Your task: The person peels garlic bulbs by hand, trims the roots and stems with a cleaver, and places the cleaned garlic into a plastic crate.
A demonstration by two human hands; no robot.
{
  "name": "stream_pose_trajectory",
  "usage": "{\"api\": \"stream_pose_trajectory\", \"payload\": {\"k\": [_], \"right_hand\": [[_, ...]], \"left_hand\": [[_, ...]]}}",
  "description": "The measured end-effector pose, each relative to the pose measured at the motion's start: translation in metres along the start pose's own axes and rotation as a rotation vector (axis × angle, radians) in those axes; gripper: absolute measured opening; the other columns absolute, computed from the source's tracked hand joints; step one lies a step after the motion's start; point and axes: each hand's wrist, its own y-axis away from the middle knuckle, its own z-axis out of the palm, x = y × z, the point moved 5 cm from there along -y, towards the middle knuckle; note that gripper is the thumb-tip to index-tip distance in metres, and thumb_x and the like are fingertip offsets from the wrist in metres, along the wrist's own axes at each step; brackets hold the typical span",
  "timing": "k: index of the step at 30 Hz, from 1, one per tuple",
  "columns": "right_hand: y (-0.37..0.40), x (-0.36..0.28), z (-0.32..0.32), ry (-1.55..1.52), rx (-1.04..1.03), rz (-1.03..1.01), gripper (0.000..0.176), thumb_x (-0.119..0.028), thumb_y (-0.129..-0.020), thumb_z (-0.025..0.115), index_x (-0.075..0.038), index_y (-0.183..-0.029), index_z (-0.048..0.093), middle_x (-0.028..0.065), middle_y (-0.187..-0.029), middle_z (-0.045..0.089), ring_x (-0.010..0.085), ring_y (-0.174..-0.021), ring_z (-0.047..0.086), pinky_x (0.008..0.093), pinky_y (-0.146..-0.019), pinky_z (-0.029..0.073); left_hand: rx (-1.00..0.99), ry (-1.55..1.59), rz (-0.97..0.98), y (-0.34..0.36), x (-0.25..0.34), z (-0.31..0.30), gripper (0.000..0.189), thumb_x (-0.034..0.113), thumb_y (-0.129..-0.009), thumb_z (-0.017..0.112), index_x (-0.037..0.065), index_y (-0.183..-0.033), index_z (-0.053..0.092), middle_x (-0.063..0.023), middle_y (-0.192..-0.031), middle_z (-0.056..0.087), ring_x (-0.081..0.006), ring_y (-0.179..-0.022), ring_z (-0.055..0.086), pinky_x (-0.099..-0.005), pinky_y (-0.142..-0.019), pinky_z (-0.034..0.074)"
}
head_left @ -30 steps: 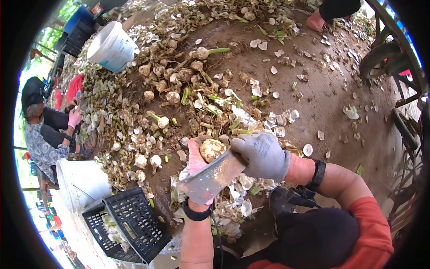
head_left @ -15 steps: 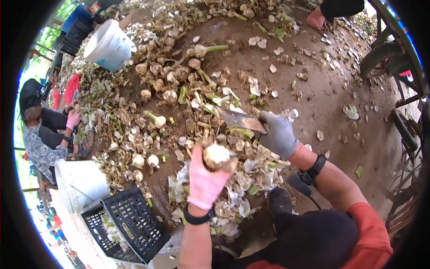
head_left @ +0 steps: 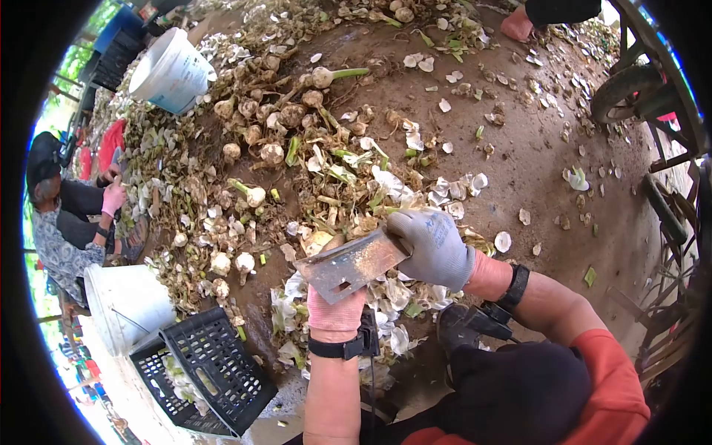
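Centre frame: my right hand (head_left: 434, 248) grips the blade (head_left: 352, 268); my left hand (head_left: 335, 311), behind it by the bulb (head_left: 317, 241), can't tell its hold. Blade slip could cut it.

Looking forward and down from the head
We see from one head-worn camera, close above our forearms (head_left: 332, 400), facing the gloved fingers (head_left: 401, 225) near mid-view. Its round, bowed wide view takes in the ground (head_left: 504, 159) beyond the fingers, a seated person (head_left: 63, 241) well to their left and a wheel (head_left: 627, 95) well to their right.
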Motion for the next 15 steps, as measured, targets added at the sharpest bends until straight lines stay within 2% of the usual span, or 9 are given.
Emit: {"api": "stream_pose_trajectory", "payload": {"k": [1,2,4,6,7,10,13,14,15], "right_hand": [[-0.002,-0.001,0.000,-0.011,0.026,-0.016,0.026,-0.019,-0.071,0.077,-0.006,-0.081,0.057,0.0127,-0.074,0.059,0.0345,-0.072,0.061,0.0415,-0.062,0.048],[-0.003,0.005,0.002,-0.012,0.024,-0.018,0.026,-0.019,-0.071,0.077,-0.006,-0.081,0.057,0.0127,-0.074,0.059,0.0345,-0.072,0.061,0.0415,-0.062,0.048],[-0.005,0.036,0.013,-0.080,-0.022,0.012,0.025,-0.017,-0.071,0.074,-0.010,-0.092,0.061,0.0105,-0.083,0.066,0.0319,-0.077,0.067,0.0408,-0.069,0.053],[0.002,0.083,0.013,0.152,-0.098,0.269,0.024,-0.015,-0.073,0.074,-0.009,-0.093,0.063,0.0114,-0.084,0.067,0.0276,-0.074,0.068,0.0386,-0.068,0.054],[0.001,0.088,0.008,0.234,-0.101,0.357,0.024,-0.014,-0.073,0.074,-0.009,-0.094,0.063,0.0118,-0.084,0.068,0.0264,-0.072,0.068,0.0386,-0.067,0.054],[0.003,0.067,0.013,-0.022,-0.063,0.260,0.021,-0.015,-0.074,0.073,-0.008,-0.091,0.062,0.0119,-0.078,0.066,0.0286,-0.069,0.067,0.0392,-0.065,0.053],[-0.011,0.032,0.020,-0.014,-0.069,0.076,0.020,-0.015,-0.073,0.071,-0.008,-0.088,0.059,0.0110,-0.075,0.060,0.0314,-0.071,0.063,0.0394,-0.064,0.050],[-0.015,0.025,0.022,-0.015,-0.074,0.078,0.020,-0.015,-0.073,0.071,-0.008,-0.088,0.059,0.0110,-0.075,0.060,0.0314,-0.071,0.063,0.0394,-0.064,0.050],[-0.019,0.016,0.024,-0.019,-0.085,0.013,0.022,-0.015,-0.072,0.071,-0.009,-0.089,0.059,0.0106,-0.078,0.061,0.0312,-0.075,0.064,0.0401,-0.065,0.050]], "left_hand": [[-0.035,-0.528,0.208,0.001,0.007,-0.002,0.040,0.030,-0.098,0.054,0.003,-0.127,0.055,-0.0167,-0.121,0.063,-0.0334,-0.114,0.059,-0.0497,-0.106,0.043],[0.044,-0.101,0.024,0.009,0.001,0.015,0.029,0.019,-0.098,0.053,-0.001,-0.119,0.058,-0.0161,-0.114,0.065,-0.0304,-0.105,0.063,-0.0445,-0.098,0.051],[0.025,-0.114,0.047,0.007,0.004,0.032,0.026,0.012,-0.095,0.055,-0.003,-0.115,0.059,-0.0158,-0.110,0.065,-0.0273,-0.100,0.064,-0.0391,-0.092,0.054],[0.094,-0.165,0.141,0.008,0.012,0.054,0.013,0.003,-0.093,0.056,-0.009,-0.097,0.059,-0.0170,-0.096,0.065,-0.0237,-0.086,0.065,-0.0300,-0.079,0.060],[0.086,-0.169,0.161,0.006,0.020,0.054,0.013,0.003,-0.093,0.056,-0.009,-0.097,0.059,-0.0170,-0.096,0.065,-0.0237,-0.086,0.065,-0.0300,-0.079,0.060],[0.016,-0.062,0.123,-0.002,0.041,0.033,0.015,0.007,-0.093,0.059,-0.007,-0.097,0.061,-0.0169,-0.098,0.066,-0.0263,-0.090,0.066,-0.0327,-0.083,0.060],[0.028,0.002,0.105,-0.008,0.041,0.025,0.016,0.011,-0.093,0.059,-0.005,-0.099,0.061,-0.0167,-0.100,0.067,-0.0269,-0.095,0.066,-0.0339,-0.083,0.060],[-0.072,-0.070,-0.050,-0.011,0.037,0.025,0.026,0.020,-0.096,0.056,-0.001,-0.110,0.059,-0.0148,-0.110,0.066,-0.0256,-0.106,0.064,-0.0371,-0.091,0.056],[-0.068,-0.064,-0.051,-0.007,0.033,0.022,0.026,0.020,-0.096,0.056,-0.001,-0.110,0.059,-0.0148,-0.110,0.066,-0.0256,-0.106,0.064,-0.0371,-0.091,0.056]]}}
